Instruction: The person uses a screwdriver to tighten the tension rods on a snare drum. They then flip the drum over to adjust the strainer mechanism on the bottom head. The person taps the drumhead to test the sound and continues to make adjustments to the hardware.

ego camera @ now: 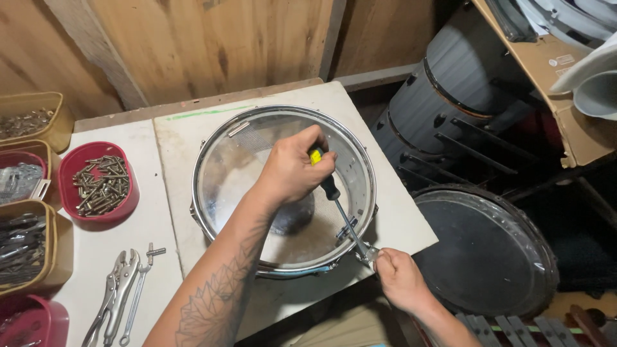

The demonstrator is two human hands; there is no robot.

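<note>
- Left hand (292,168) is fisted round the screwdriver (331,193) handle; right hand (400,277) pinches a small metal fitting (367,252) at the drum (283,193) rim's near-right edge.
- Best kept: tip seated square, fitting pinned steady, pressure straight down the shaft.
- Screwdriver's long axis slants from handle, up-left, to tip, down-right at the fitting.
- Drum lies flat on the white board (398,218).

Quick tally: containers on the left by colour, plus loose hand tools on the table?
Red bowls and tubs: 2, the bowl of screws and the corner tub
Yellow trays: 3
Locking pliers: 1
Drum key: 1
Total: 7
</note>
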